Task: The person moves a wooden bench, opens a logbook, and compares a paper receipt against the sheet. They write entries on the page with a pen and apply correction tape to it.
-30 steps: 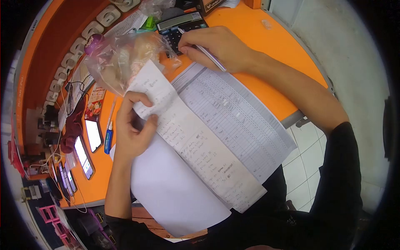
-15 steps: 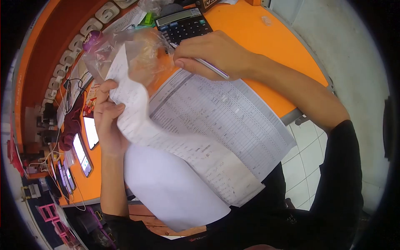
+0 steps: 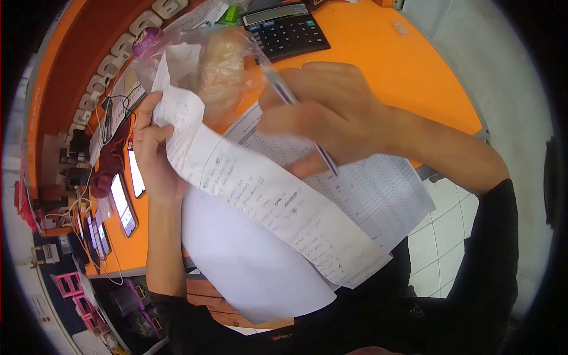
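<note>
My left hand (image 3: pixel 155 145) pinches a long strip of paper (image 3: pixel 254 195) near its upper end. Handwriting covers the strip, which curls and runs down to the lower right. In my right hand (image 3: pixel 337 112) is a pen (image 3: pixel 284 89), held between the fingers with one end pointing up and left; motion blurs the hand. Beneath the strip lies a printed sheet with a table grid (image 3: pixel 378 195), partly covered by the strip and my right hand. A blank white sheet face (image 3: pixel 248 260) hangs over the desk's near edge below the strip.
A black calculator (image 3: pixel 287 32) rests on the orange desk (image 3: pixel 408 77) at the back. Left of it are a crumpled clear plastic bag (image 3: pixel 228 71), a green object (image 3: pixel 232 14) and a purple round item (image 3: pixel 147 41). Several phones, one a lit phone (image 3: pixel 122 204), lie along the left with cables.
My right hand has moved down and toward me with the pen, which has tilted up. The strip lies straighter across the sheet. The whole view has shifted slightly.
</note>
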`<state>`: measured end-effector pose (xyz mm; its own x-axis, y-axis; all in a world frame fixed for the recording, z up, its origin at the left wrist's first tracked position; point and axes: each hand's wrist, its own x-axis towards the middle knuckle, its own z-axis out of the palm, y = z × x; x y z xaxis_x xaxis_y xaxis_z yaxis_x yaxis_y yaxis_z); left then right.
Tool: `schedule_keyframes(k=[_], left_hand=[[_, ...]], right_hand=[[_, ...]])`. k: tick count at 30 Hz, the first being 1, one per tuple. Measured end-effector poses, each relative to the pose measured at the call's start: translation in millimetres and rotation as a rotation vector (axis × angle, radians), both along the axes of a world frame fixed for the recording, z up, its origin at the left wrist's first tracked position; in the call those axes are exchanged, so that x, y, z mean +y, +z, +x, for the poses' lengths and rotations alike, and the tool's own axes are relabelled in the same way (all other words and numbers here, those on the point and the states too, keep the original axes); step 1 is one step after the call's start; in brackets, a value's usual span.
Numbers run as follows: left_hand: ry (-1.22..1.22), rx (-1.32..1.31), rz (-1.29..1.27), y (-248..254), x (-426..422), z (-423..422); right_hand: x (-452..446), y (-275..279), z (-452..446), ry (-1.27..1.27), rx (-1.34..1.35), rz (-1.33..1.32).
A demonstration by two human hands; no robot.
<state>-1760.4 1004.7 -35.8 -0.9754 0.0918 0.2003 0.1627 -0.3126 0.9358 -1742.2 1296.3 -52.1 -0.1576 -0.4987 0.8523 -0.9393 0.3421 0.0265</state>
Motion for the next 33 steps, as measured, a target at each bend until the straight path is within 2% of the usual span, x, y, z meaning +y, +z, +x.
schedule_keyframes(k=[5,7,8,11,13,16,20,22,27,29,30,32,33], left_hand=[[0.032,-0.002,-0.079,0,10,2],[0.024,0.051,-0.359,-6,7,2],[-0.017,0.071,-0.452,-7,5,5],[-0.092,0.119,-0.526,-8,13,11],[-0.141,0.172,-0.479,-8,16,13],[-0.176,0.256,-0.553,-7,16,17],[-0.200,0.293,-0.571,-9,16,15],[-0.210,0.309,-0.573,-10,15,14],[-0.222,0.257,-0.476,-14,15,12],[-0.229,0.283,-0.512,-15,10,8],[-0.241,0.308,-0.541,-16,8,7],[-0.243,0.298,-0.558,-16,4,5],[-0.258,0.291,-0.577,-16,4,4]], right_hand=[[-25,10,55,0.143,0.277,-0.069],[-21,14,90,0.209,-0.077,0.062],[-22,14,103,0.210,-0.073,0.069],[-19,12,133,0.198,-0.170,0.131],[-10,11,149,0.215,-0.340,0.391],[3,-2,165,0.191,-0.474,0.379],[11,-4,190,0.164,-0.414,0.421],[7,-4,212,0.123,-0.514,0.235],[11,-13,246,0.222,-0.598,0.239],[27,-21,256,0.122,-0.558,0.342],[36,-24,262,0.130,-0.558,0.347],[52,-29,272,-0.080,-0.612,0.292],[57,-33,271,-0.085,-0.615,0.299]])
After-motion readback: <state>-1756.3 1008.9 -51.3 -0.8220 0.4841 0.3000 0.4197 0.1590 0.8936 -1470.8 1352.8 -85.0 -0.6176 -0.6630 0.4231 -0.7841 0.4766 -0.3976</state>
